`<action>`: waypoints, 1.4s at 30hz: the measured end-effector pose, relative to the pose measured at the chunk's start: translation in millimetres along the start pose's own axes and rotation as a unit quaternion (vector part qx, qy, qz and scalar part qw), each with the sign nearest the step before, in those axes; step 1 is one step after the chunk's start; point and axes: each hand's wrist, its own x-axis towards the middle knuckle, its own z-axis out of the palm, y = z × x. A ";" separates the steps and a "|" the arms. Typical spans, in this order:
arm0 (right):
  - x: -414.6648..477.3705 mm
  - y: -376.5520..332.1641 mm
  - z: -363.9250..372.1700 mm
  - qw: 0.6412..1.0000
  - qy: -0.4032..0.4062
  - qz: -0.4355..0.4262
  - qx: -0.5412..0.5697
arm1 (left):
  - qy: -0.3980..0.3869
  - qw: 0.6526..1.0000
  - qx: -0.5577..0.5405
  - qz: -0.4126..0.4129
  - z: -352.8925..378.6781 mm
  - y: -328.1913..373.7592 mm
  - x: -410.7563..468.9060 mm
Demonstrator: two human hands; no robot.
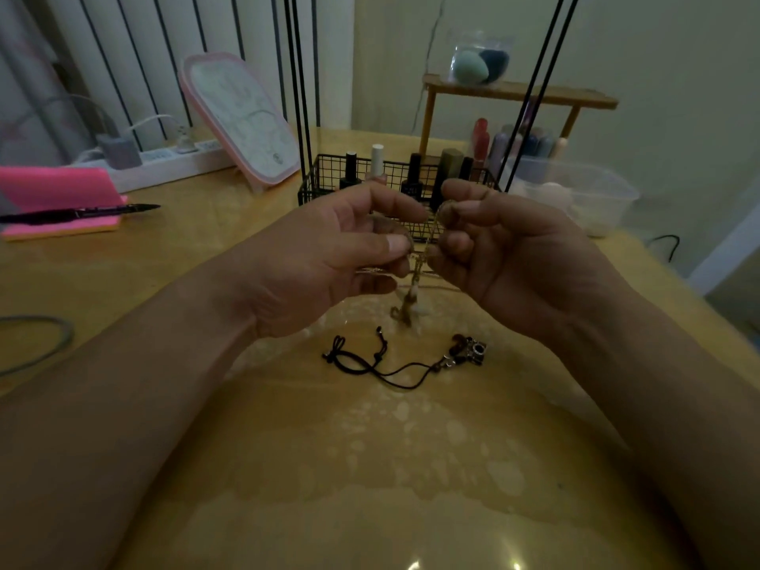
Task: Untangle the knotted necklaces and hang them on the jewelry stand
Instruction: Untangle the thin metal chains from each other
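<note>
Left hand (329,257), right hand (506,257) pinch gold chain (412,300); black cord (370,366) beneath

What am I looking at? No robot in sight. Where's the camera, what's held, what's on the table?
There is no robot: a person works with bare hands. The one picture comes from a wide-angle camera worn on the head, looking forward and down, so the forearms enter from the bottom. The left hand and right hand each pinch a gold chain necklace held above the table; a tangled clump of it hangs below the fingers. On the table lies a black cord necklace with a metal charm. Behind stand a wire basket of small bottles, a pink-framed mirror, and a pen on a pink notepad.
</note>
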 end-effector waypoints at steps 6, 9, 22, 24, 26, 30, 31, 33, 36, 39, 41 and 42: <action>0.2 -1.6 -0.3 1.000 0.004 -0.016 -0.008 | -0.002 1.000 -0.012 0.001 -4.9 -3.2 1.7; 1.3 -0.4 -1.5 0.999 -0.007 -0.019 -0.026 | 0.003 1.000 -0.012 -0.003 -4.0 -3.2 1.8; 0.9 -0.2 1.1 0.993 -0.037 -0.052 -0.095 | 0.014 0.978 0.208 -0.011 11.0 0.2 -3.4; 1.2 0.0 0.0 0.993 -0.039 -0.053 -0.100 | 0.021 0.974 0.225 -0.013 12.0 -0.1 -3.3; 1.5 0.3 -1.6 0.993 -0.041 -0.053 -0.102 | 0.030 0.974 0.224 -0.012 11.8 -0.5 -3.3; 1.8 -1.7 -4.3 0.993 -0.042 -0.051 -0.096 | 0.050 0.973 0.227 -0.010 9.4 -1.5 -2.8; 1.6 -2.3 -4.5 0.993 -0.040 -0.051 -0.094 | 0.054 0.970 0.237 -0.005 9.2 -2.1 -2.7; 1.6 -3.4 -5.0 0.994 -0.037 -0.052 -0.092 | 0.067 0.964 0.255 0.008 8.2 -2.4 -1.7; 2.6 -4.3 -7.1 0.994 -0.031 -0.051 -0.091 | 0.083 0.971 0.223 0.008 4.6 -2.7 0.7; 2.9 -4.4 -7.9 0.996 -0.030 -0.040 -0.078 | 0.077 0.990 0.115 0.003 2.6 -0.6 1.5; 2.5 -3.5 -6.6 0.997 -0.032 -0.033 -0.059 | 0.071 0.996 0.045 0.008 4.4 0.9 1.1; 2.3 -3.0 -5.7 0.998 -0.034 -0.031 -0.046 | 0.070 0.997 0.025 0.014 5.5 1.8 0.6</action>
